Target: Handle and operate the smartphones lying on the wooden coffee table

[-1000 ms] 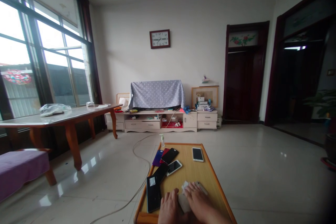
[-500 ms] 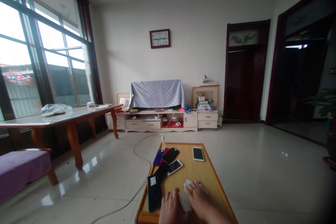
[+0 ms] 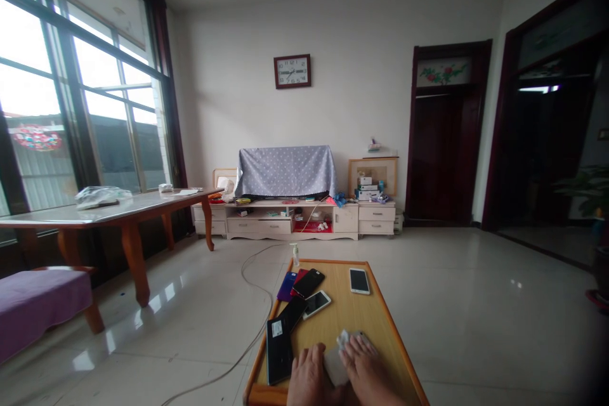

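On the small wooden table [image 3: 342, 311], a greyish phone [image 3: 335, 369] lies partly covered by both hands. My left hand [image 3: 307, 373] is curled at its left edge and holds it; the fingertips are partly hidden. My right hand [image 3: 365, 365] lies over the phone's upper right part, fingers together, pressing a crumpled white tissue [image 3: 343, 336] against its surface. To the left is a black tablet [image 3: 279, 358] with a white label. A white phone [image 3: 318, 302] with a dark screen lies beyond my hands, and another white phone [image 3: 360, 280] sits near the far right corner.
Black [image 3: 310, 281], red and blue [image 3: 286, 287] phones overlap at the table's far left. A pump bottle [image 3: 295, 255] stands by the far edge. A cable [image 3: 238, 365] runs across the floor. A larger table [image 3: 114, 212] is at the left.
My right hand and the tissue have shifted slightly to the right and down over the phone. My left hand stays almost in place.
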### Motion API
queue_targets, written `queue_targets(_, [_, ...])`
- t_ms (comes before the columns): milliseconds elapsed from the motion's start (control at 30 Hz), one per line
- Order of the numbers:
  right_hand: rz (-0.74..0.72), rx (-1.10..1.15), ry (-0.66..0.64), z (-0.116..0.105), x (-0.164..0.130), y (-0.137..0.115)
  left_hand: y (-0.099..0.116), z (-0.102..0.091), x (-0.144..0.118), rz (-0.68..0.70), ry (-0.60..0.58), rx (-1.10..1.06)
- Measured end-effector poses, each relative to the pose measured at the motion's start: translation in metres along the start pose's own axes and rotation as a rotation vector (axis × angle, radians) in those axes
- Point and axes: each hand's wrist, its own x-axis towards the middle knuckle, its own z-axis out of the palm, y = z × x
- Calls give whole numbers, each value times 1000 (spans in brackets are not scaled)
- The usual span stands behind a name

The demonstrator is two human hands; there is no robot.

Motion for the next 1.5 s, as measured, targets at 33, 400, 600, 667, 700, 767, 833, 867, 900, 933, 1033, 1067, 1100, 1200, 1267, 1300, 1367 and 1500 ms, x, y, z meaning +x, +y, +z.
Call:
queue_targets(33, [34, -18, 23, 0, 2, 3, 1, -2, -1, 1, -4, -4])
queue_targets(400, [-111, 93, -14, 31, -19, 1, -1, -4, 0, -8, -31, 0])
queue_targets(600, [127, -67, 55, 7, -12, 21, 6, -11, -4, 11, -11, -14])
queue_targets(667, [97, -70, 47, 23, -11, 11, 4, -8, -2, 8, 1, -17])
queue_targets(700, [67, -60, 42, 33, -12, 5, 3, -6, -2, 6, 5, -20])
queue_targets(767, [15, -40, 24, 50, -15, -5, 0, -2, 1, 6, 4, -22])
queue_targets(833, [-21, -18, 7, 54, -19, -7, -1, 1, 2, 9, 10, -16])
queue_targets(867, [-31, -1, 10, 49, -20, -5, -1, 2, 3, 10, 20, -10])
queue_targets(900, [-26, 17, 19, 41, -22, -1, -1, 3, 3, 9, 32, -5])
queue_targets(933, [-8, 31, 39, 31, -23, 4, 0, 3, 3, 10, 42, -2])
queue_targets(1033, [123, 2, 118, 2, -22, 16, 2, 3, 3, 26, 53, -5])
queue_targets(1067, [161, -16, 127, -2, -21, 17, 2, 4, 3, 32, 52, -8])
queue_targets(1100, [175, -25, 123, -2, -20, 15, 1, 4, 3, 36, 54, -10])
queue_targets(1200, [78, 11, 78, 18, -19, 3, -1, 6, 4, 32, 57, -13])
queue_targets(1267, [-12, 34, 93, 35, -20, -6, -3, 7, 5, 30, 54, -16])
queue_targets(1300, [-37, 34, 107, 40, -22, -9, -3, 8, 6, 30, 51, -19])
queue_targets(1367, [-44, 29, 105, 38, -24, -8, -4, 8, 6, 30, 55, -24])
queue_targets(1500, [58, 8, 63, -2, -25, 6, 0, 5, 6, 38, 53, -23])
